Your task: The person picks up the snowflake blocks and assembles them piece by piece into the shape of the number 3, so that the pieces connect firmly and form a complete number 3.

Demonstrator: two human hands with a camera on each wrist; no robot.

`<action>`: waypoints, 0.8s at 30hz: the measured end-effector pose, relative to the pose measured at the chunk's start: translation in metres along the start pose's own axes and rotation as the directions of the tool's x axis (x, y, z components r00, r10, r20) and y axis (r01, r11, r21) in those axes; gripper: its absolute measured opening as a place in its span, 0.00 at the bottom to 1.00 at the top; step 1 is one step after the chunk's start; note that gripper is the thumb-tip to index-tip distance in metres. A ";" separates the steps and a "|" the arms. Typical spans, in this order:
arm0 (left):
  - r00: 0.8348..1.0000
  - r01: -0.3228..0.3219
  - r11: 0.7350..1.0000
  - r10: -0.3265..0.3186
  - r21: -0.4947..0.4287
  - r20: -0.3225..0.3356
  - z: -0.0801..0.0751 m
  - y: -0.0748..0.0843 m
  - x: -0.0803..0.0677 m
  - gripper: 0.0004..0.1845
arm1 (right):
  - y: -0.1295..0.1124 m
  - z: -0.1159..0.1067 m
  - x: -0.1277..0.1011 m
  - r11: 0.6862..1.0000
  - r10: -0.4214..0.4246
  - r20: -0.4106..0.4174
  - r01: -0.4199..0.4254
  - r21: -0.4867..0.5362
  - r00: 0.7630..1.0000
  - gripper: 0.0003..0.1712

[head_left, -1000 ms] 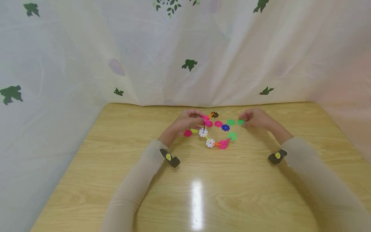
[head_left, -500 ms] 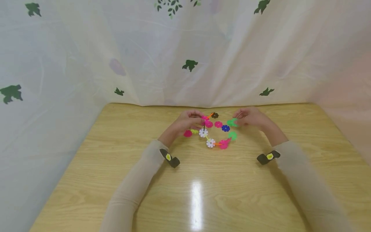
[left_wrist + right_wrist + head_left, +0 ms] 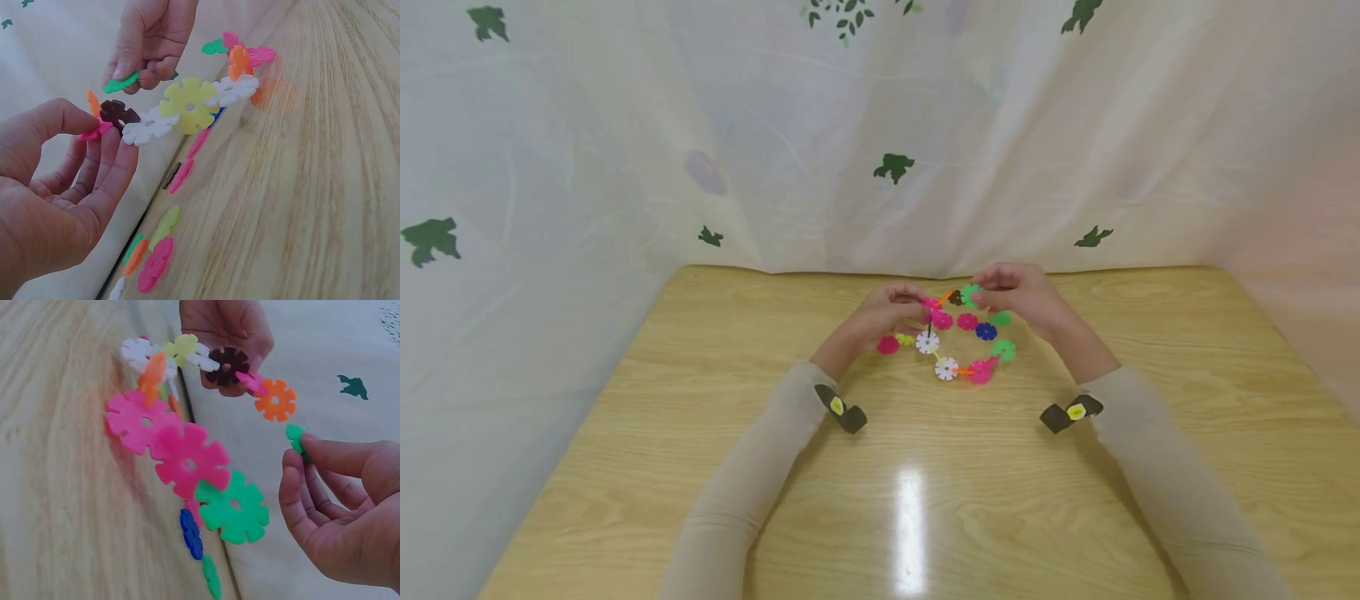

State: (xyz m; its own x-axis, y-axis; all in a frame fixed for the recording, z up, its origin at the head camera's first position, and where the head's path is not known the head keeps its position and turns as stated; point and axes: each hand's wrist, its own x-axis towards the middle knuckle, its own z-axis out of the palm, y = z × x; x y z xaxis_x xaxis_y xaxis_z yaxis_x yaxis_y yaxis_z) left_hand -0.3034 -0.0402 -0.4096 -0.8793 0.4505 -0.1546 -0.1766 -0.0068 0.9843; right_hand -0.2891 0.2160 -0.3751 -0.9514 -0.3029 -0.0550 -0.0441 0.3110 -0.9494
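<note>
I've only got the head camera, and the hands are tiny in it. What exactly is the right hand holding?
Observer: In the right wrist view, the right hand pinches a green notched plastic disc edge-on between thumb and fingertip.
Operator: Is it joined to the chain of coloured discs?
Observer: No. A gap separates it from the orange notched plastic disc at the chain's end.
Operator: Where does the left hand hold?
Observer: In the left wrist view, the left hand pinches a pink plastic disc beside the brown notched plastic disc.
</note>
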 end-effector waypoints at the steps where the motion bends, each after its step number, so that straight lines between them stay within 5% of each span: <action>1: 1.000 -0.001 1.000 0.001 0.002 0.001 0.000 0.000 0.000 0.08 | 0.000 0.002 0.000 1.000 -0.012 -0.008 0.012 0.020 1.000 0.18; 24: 1.000 -0.023 0.999 0.023 0.045 0.000 0.000 0.000 -0.001 0.12 | 0.002 0.009 -0.002 0.991 -0.043 -0.026 0.046 0.125 0.999 0.14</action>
State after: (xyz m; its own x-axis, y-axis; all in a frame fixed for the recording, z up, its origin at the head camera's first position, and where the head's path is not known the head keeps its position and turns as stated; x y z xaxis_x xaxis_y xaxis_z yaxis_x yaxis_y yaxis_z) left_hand -0.3026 -0.0408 -0.4093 -0.8831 0.4502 -0.1321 -0.1363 0.0232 0.9904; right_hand -0.2840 0.2091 -0.3801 -0.9561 -0.2930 -0.0058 -0.0496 0.1813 -0.9822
